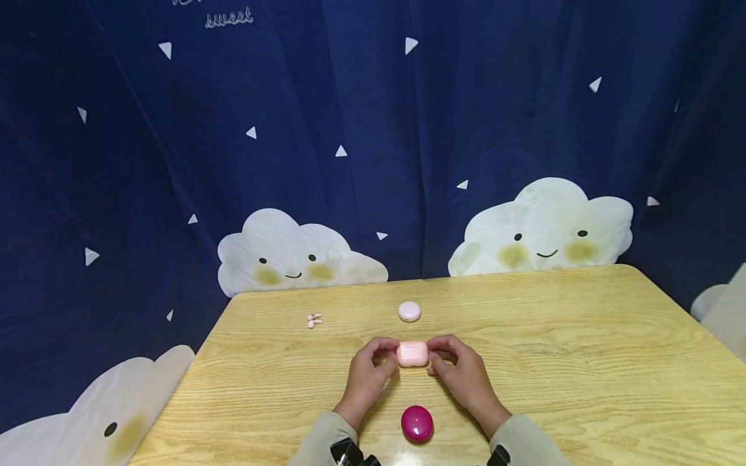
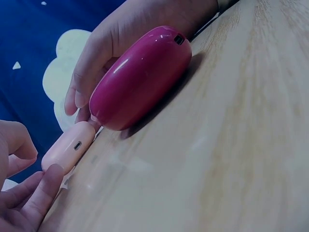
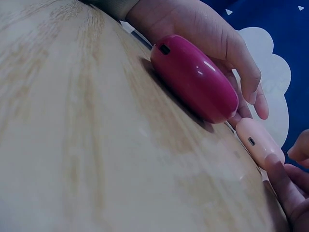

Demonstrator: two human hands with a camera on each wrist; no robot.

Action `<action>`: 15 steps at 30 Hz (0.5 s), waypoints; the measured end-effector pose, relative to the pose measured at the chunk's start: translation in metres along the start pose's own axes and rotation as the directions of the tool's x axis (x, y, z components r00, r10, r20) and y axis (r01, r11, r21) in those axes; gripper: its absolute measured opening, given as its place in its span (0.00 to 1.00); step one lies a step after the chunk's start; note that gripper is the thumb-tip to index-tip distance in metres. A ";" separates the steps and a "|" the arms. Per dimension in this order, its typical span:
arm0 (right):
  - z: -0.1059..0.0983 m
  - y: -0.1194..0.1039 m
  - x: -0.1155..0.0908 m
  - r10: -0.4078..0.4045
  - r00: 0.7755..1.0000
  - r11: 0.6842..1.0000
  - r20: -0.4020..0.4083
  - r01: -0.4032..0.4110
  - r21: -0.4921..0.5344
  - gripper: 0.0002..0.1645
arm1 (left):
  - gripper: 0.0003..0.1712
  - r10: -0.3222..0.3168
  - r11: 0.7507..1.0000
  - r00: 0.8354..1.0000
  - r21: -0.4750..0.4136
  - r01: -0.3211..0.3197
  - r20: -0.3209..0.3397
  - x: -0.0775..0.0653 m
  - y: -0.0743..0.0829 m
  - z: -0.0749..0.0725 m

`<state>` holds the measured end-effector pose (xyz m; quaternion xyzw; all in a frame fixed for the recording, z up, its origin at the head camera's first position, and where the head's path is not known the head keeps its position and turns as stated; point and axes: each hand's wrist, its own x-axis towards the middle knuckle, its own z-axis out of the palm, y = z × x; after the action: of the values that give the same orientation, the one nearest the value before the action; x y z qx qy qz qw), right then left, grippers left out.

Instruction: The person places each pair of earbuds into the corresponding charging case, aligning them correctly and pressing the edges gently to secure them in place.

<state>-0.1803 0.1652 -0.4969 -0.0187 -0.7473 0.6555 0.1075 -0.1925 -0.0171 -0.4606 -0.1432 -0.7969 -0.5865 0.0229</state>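
A light pink earbud case [image 1: 412, 354] lies on the table between both hands, its charging port facing the wrist cameras. My left hand [image 1: 371, 375] holds it at the left end; in the left wrist view the left thumb [image 2: 48, 186] is against its lower edge. At the right end my right hand [image 1: 464, 378] grips it, and the right thumb [image 3: 277, 171] shows on its side in the right wrist view. Nearer the body, between the forearms, sits a glossy magenta case [image 1: 417, 424], touched by neither hand.
Beyond the hands stands a round pale pink case [image 1: 410, 311]. Two pale pink earbuds [image 1: 315, 320] lie farther left on the wooden table [image 1: 583, 362]. A dark blue curtain [image 1: 373, 84] with clouds hangs behind the table's far edge.
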 end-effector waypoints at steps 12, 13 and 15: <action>0.000 0.001 0.001 -0.010 1.000 1.000 -0.002 0.010 -0.003 0.10 | 0.13 -0.008 0.998 1.000 -0.069 0.007 -0.004 0.001 -0.003 0.001; 0.000 0.002 0.001 -0.011 1.000 1.000 -0.003 0.011 -0.004 0.10 | 0.13 -0.008 0.997 1.000 -0.074 0.007 -0.004 0.001 -0.003 0.001; 0.000 0.002 0.001 -0.018 1.000 1.000 -0.007 0.018 -0.013 0.09 | 0.13 -0.007 0.997 1.000 -0.076 0.007 -0.006 0.000 -0.003 0.001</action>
<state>-0.1817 0.1652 -0.4985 -0.0152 -0.7512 0.6496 0.1159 -0.1935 -0.0165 -0.4635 -0.1393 -0.7745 -0.6168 0.0180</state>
